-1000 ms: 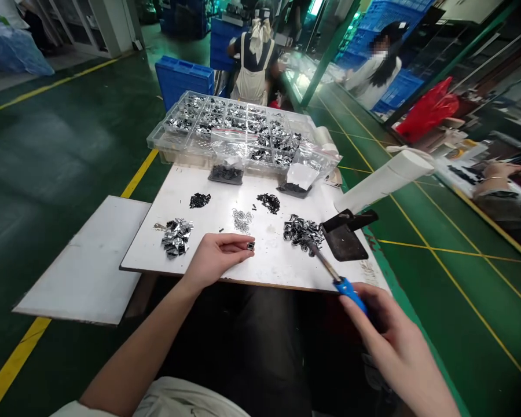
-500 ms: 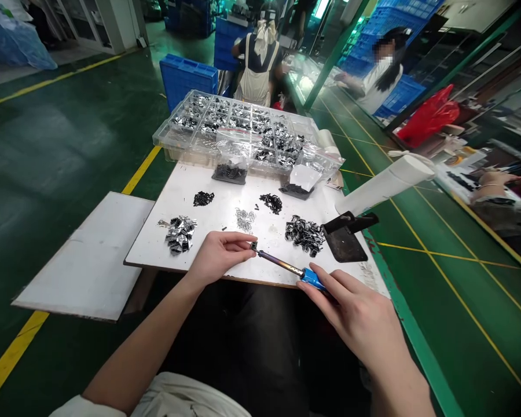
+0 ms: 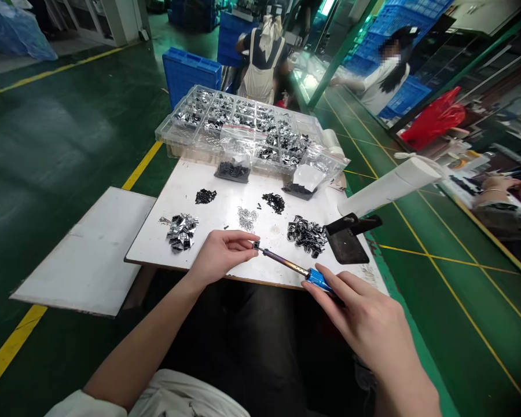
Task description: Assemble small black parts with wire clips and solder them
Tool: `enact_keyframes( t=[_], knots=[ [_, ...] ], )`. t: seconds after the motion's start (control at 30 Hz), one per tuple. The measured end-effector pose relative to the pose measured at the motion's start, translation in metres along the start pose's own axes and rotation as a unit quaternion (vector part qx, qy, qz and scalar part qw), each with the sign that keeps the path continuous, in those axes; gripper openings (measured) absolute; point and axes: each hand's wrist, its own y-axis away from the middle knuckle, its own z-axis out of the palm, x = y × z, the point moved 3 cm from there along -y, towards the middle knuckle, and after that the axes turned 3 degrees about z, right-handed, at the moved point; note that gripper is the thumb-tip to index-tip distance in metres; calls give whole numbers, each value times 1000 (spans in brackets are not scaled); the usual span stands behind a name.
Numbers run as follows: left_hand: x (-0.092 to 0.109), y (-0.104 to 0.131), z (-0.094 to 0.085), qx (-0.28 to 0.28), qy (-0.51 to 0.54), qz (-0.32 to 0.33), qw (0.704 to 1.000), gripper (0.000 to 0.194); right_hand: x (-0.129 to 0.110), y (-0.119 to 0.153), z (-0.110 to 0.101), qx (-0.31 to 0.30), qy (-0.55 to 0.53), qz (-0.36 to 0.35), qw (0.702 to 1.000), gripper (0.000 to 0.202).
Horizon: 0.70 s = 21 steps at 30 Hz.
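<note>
Over the front edge of the white table (image 3: 156, 255), my left hand (image 3: 221, 253) pinches a small dark metallic part (image 3: 256, 245) between thumb and fingertips. My right hand (image 3: 358, 307) grips the blue handle of a soldering iron (image 3: 286, 263), whose tip points left and meets or nearly meets the small part. Beyond my hands lie a pile of shiny metal pieces (image 3: 182, 233) at the left, a pile of dark shiny pieces (image 3: 307, 236) at the right, small silver bits (image 3: 247, 219) in the middle, and two small black piles (image 3: 205, 196) (image 3: 274, 202).
A divided clear tray (image 3: 165, 132) and two plastic bags (image 3: 233, 169) (image 3: 301, 188) stand at the back. A black holder (image 3: 348, 246) and a white tube (image 3: 388, 188) are at the right. Two people (image 3: 263, 63) (image 3: 386, 75) work beyond.
The view has shifted slightly. The iron and my right hand appear a little further right and lower; both hands keep their hold.
</note>
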Motion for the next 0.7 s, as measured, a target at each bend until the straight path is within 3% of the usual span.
enact_keyframes(
  t=[0.33, 0.7],
  knots=[
    [2, 1, 0, 6, -15, -3, 1000, 30, -4, -4, 3, -11, -5, 1, 1000, 44],
    [0, 0, 1, 5, -20, -1, 1000, 31, -3, -7, 6, -70, -40, 31, 996, 45]
  ],
)
